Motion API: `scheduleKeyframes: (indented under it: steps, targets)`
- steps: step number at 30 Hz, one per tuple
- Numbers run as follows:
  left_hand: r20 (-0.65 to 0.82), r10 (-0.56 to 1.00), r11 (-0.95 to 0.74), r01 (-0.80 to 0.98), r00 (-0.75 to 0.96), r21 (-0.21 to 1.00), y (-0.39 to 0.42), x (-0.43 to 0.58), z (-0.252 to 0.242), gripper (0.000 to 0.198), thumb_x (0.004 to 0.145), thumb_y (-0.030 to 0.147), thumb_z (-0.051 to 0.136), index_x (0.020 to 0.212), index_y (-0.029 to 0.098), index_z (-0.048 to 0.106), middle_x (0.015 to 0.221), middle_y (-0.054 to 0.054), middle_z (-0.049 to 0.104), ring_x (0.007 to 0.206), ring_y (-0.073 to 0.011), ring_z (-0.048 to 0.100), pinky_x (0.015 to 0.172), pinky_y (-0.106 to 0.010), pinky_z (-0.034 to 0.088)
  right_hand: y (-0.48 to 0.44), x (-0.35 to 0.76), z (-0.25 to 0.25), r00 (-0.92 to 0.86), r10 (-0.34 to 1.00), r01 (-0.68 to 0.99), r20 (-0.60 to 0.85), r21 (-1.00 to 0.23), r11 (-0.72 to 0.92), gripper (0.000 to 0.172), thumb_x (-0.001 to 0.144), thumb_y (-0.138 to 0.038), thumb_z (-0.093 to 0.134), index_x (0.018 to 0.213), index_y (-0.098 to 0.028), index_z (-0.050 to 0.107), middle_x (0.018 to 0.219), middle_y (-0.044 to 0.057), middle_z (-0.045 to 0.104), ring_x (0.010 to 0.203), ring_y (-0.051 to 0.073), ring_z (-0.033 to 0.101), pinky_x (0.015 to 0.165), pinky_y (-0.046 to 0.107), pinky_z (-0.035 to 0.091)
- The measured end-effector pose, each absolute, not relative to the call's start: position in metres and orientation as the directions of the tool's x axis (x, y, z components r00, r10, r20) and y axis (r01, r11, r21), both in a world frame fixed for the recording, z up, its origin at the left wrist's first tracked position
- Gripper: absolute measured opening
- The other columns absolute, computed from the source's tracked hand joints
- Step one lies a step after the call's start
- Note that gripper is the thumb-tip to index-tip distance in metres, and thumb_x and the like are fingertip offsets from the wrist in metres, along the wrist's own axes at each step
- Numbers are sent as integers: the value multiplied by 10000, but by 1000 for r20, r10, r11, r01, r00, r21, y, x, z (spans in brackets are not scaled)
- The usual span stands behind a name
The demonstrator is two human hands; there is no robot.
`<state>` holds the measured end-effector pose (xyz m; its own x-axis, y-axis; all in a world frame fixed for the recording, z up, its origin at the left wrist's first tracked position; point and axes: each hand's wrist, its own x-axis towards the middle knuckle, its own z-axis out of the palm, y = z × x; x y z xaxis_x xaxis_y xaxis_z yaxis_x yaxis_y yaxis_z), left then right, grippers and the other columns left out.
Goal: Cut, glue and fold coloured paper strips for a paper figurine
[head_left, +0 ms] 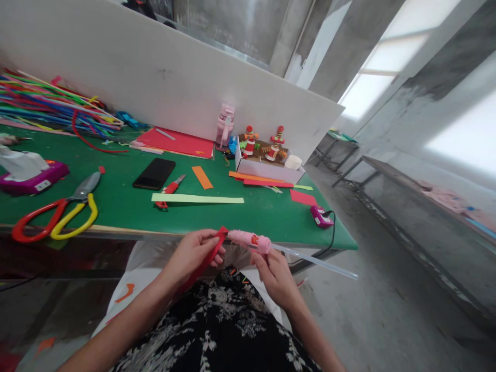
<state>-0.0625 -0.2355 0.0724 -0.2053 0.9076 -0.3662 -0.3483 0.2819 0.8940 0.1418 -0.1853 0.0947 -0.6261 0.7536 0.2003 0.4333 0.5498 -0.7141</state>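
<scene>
Over my lap at the table's front edge, my left hand pinches a red paper strip whose lower part hangs down toward my lap. My right hand is wrapped round a pink hot glue gun. A long clear glue stick sticks out of its back end to the right. The gun's nozzle meets the top end of the red strip; whether glue is coming out is too small to see. On the table just beyond lies a pale green paper strip across a red-handled cutter.
Large scissors with red and yellow handles lie at the left, near a purple tissue pack. A black phone rests mid-table. Behind stand red paper sheets and a box with small figures. A corded purple socket sits right.
</scene>
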Motion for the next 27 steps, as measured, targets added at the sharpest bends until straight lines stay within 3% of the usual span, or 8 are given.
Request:
scheduleKeyframes:
  steps: [4, 7, 10, 19, 24, 27]
  targets:
    - [-381, 908, 281, -419, -175, 863, -234, -64, 71, 313, 648, 337, 793, 856, 146, 657, 628, -30, 718, 461, -126, 634, 445, -210, 502, -182, 142, 88, -562, 817, 354, 126, -857, 375, 451, 966, -584, 411, 766, -218, 581, 545, -17, 507, 487, 142, 492, 533, 274, 449]
    - [-406, 899, 283, -490, -164, 824, -232, -65, 70, 221, 700, 265, 769, 841, 145, 649, 607, -34, 719, 438, -122, 628, 429, -194, 492, -179, 137, 81, -503, 864, 184, -12, -979, 93, 481, 890, -691, 470, 865, -216, 542, 657, -15, 583, 425, 96, 408, 404, 243, 384]
    - [-424, 892, 285, -533, -156, 797, -230, -66, 69, 151, 742, 199, 729, 856, 141, 649, 599, -34, 721, 425, -116, 624, 419, -178, 480, -176, 132, 74, -465, 878, 57, -116, -993, -101, 537, 794, -734, 577, 932, -217, 524, 760, 1, 647, 423, 71, 375, 359, 216, 352]
    - [-428, 894, 257, -630, -133, 733, -233, -69, 65, 148, 756, 170, 739, 858, 148, 633, 586, -4, 702, 412, -92, 602, 411, -153, 474, -176, 134, 75, -429, 894, -52, -129, -985, -167, 512, 752, -692, 668, 877, -208, 560, 760, 7, 668, 430, 63, 390, 350, 199, 359]
    - [-426, 895, 238, -664, -134, 709, -234, -70, 67, 191, 726, 175, 778, 838, 149, 625, 571, 23, 677, 397, -70, 570, 405, -144, 468, -156, 149, 76, -397, 898, -91, -189, -966, -244, 535, 720, -697, 701, 863, -186, 624, 516, -43, 538, 393, 87, 382, 377, 231, 402]
    - [-418, 899, 234, -668, -128, 707, -236, -71, 69, 210, 707, 189, 799, 820, 151, 626, 566, 21, 674, 399, -72, 569, 393, -142, 454, -121, 167, 72, -253, 948, -38, -194, -977, -210, 541, 627, -685, 770, 753, -184, 607, 485, -41, 523, 418, 108, 461, 427, 244, 429]
